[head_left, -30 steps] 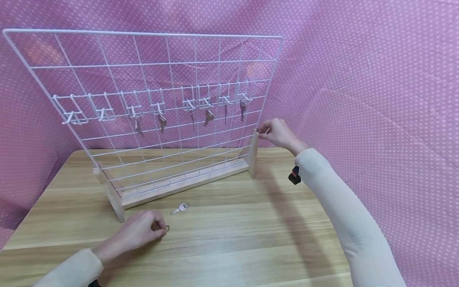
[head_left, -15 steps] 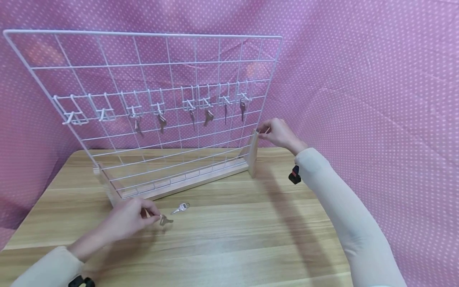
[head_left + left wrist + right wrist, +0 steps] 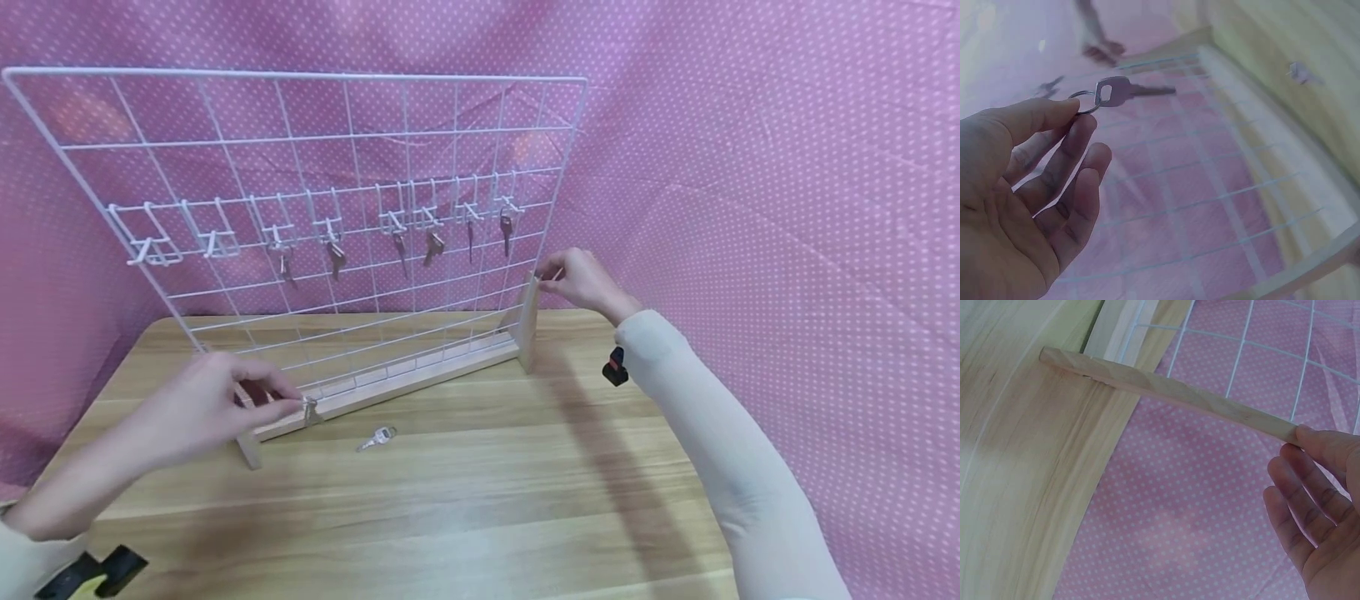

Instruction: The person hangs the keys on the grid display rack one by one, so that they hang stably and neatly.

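Thumb and forefinger of my left hand (image 3: 213, 404) pinch the ring of a metal key (image 3: 1119, 92); the key hangs off the fingertips in front of the rack's lower left part. My right hand (image 3: 587, 283) pinches the upper end of the rack's right wooden support (image 3: 1179, 394). A white wire grid rack (image 3: 300, 77) stands on a wooden base (image 3: 420, 377). Along it runs a row of white hooks; the two leftmost, one being the end hook (image 3: 153, 250), carry no key. Several others bear keys, such as the rightmost key (image 3: 506, 233). Another key (image 3: 377, 438) lies on the table before the base.
The wooden table (image 3: 480, 500) extends in front of the rack and to its right. Pink dotted cloth (image 3: 750, 167) hangs behind and at the right side. The rack's left wooden support (image 3: 247, 450) is partly hidden behind my left hand.
My left hand has picked the key up from the table by its ring and carried it up and to the left, toward the rack. The right hand stays on the support.
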Motion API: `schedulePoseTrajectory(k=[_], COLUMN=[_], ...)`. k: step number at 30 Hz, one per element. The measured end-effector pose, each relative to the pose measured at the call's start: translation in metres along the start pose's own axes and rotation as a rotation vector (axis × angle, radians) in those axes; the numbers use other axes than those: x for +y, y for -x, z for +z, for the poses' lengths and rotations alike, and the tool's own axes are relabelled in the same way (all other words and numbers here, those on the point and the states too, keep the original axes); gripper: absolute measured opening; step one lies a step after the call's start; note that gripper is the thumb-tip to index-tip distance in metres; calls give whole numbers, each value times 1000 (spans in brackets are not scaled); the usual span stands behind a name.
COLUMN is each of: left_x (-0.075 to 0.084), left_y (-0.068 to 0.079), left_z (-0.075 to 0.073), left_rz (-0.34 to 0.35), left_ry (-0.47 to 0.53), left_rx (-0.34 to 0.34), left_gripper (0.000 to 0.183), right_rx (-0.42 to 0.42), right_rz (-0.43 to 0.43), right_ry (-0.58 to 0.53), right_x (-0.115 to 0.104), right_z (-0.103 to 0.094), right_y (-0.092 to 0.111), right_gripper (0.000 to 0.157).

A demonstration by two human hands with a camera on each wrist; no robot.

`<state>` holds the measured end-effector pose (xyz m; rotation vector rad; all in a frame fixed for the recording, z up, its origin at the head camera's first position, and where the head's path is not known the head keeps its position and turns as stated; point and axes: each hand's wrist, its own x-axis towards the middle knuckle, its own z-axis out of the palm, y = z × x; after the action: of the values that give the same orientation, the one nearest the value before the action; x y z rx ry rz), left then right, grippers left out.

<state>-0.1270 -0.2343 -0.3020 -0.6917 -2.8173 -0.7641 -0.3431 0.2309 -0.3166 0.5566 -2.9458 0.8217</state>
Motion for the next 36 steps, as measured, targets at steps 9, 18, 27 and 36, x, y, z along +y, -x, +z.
schedulePoseTrajectory(k=[9, 18, 27, 36], left_x=[3, 17, -2, 2], left_y=[-2, -5, -13, -15], left_z=[-58, -96, -113, -121], left_rz=[-56, -139, -33, -146], left_ry=[-122, -37, 59, 54], left_rx=[117, 278, 388, 395], left_gripper=[14, 12, 20, 27], right_rx=[-6, 2, 4, 2], right_rz=[5, 2, -9, -4], right_ry=[-5, 3, 9, 3], right_x=[-1, -1, -2, -1], right_z=[-1, 1, 1, 1], right_y=[1, 1, 1, 1], right_gripper=[22, 22, 21, 21])
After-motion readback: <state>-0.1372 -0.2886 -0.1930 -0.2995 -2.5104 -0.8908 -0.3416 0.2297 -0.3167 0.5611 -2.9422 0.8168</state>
